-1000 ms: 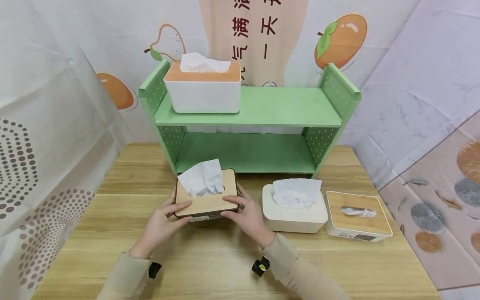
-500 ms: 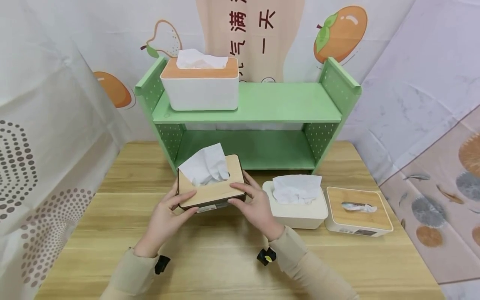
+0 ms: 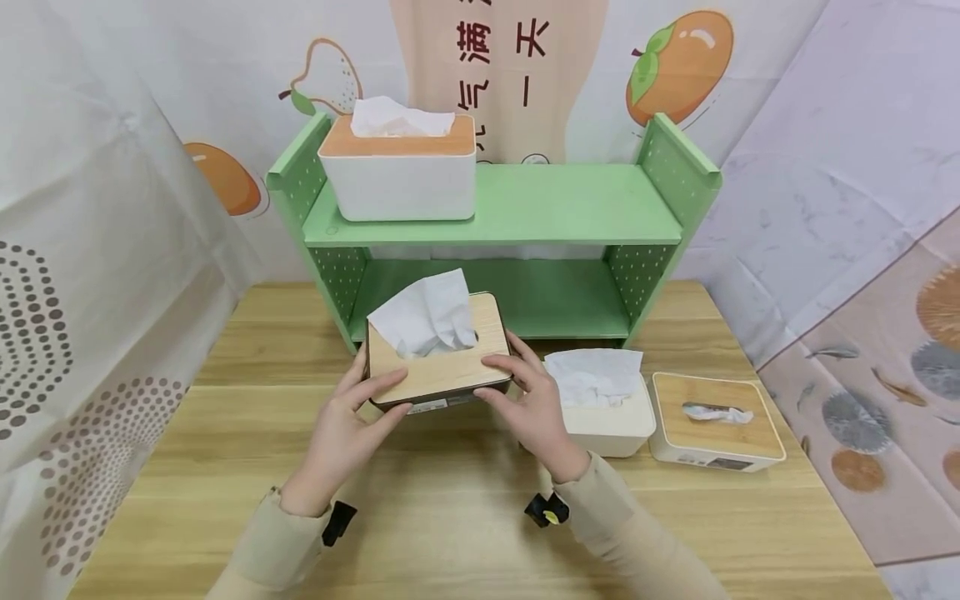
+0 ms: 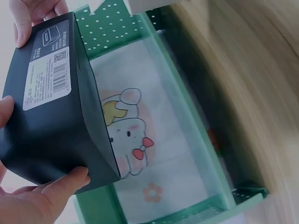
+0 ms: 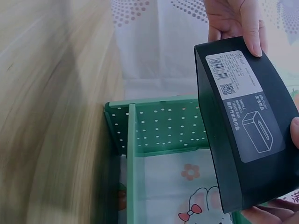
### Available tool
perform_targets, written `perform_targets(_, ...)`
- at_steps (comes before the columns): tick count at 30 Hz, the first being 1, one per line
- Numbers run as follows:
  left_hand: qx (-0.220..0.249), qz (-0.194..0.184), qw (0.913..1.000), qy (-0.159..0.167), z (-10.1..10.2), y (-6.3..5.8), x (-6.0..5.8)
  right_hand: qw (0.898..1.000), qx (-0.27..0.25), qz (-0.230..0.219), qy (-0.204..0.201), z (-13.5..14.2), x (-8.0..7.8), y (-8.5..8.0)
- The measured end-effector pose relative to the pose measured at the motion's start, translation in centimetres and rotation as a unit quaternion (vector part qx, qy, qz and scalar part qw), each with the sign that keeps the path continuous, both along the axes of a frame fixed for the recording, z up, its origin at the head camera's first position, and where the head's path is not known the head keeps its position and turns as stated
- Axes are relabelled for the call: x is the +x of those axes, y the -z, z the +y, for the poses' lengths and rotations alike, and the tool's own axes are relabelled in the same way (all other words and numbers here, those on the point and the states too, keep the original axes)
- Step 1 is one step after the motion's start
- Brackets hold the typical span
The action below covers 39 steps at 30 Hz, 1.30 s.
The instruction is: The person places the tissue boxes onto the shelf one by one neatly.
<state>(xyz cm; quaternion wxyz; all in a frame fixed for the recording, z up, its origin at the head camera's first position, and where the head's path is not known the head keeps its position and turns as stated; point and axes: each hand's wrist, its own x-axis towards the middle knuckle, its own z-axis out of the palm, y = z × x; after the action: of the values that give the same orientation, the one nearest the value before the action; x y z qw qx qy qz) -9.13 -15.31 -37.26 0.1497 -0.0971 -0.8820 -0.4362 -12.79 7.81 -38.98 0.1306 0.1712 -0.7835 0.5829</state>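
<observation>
Both my hands hold a black tissue box (image 3: 456, 367) with a pale wooden lid and a white tissue (image 3: 427, 317) standing up from its slot. My left hand (image 3: 348, 425) grips the left end, thumb low on the front and fingers over the lid. My right hand (image 3: 536, 408) grips the right end the same way. The box is raised in front of the green shelf (image 3: 555, 292), overlapping its lower level in the head view. A printed label (image 4: 49, 77) on the box's black side shows in the left wrist view.
A white tissue box (image 3: 397, 183) with a wooden lid stands on the shelf's upper level, at left. On the wooden table (image 3: 442, 517), a cream tissue box (image 3: 607, 433) is just right of my right hand, beside a wooden-lidded white one (image 3: 720, 417). Printed cloth hangs behind.
The black tissue box, held in both hands, has risen and moved right and towards the shelf. My right hand now overlaps the cream box in the head view.
</observation>
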Motion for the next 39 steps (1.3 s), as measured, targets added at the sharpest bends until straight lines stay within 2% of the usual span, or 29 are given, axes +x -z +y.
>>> perform_targets(5, -0.005, 0.029, 0.9995, 0.013, 1.0, -1.1, -0.7, 0.999, -0.002, -0.015, 0.031, 0.8, 0.0, -0.5)
perform_targets(10, -0.012, 0.082, 0.9962, 0.027, 2.4, -2.2, -1.6, 0.997, -0.017, -0.026, 0.066, 1.8, -0.3, -1.4)
perform_targets(16, -0.005, 0.133, 0.9898, 0.052, 3.9, -3.3, -2.3, 0.995, -0.014, 0.034, 0.092, 3.4, -0.9, -2.8)
perform_targets(19, -0.005, 0.147, 0.9872, 0.062, 4.6, -3.9, -2.7, 0.993, -0.012, 0.063, 0.099, 4.2, -1.1, -3.6)
perform_targets(26, -0.004, 0.184, 0.9775, 0.102, 6.6, -5.2, -4.3, 0.984, -0.037, 0.120, 0.128, 6.2, -2.0, -5.5)
perform_targets(30, -0.006, 0.204, 0.9724, 0.114, 7.7, -5.8, -5.3, 0.978, -0.039, 0.134, 0.153, 7.1, -2.3, -6.5)
perform_targets(36, -0.001, 0.238, 0.9626, 0.129, 8.7, -7.1, -6.8, 0.974, -0.063, 0.140, 0.166, 8.1, -3.0, -7.5)
perform_targets(39, 0.007, 0.241, 0.9602, 0.141, 9.1, -7.7, -7.6, 0.972, -0.063, 0.142, 0.175, 8.4, -3.6, -8.0)
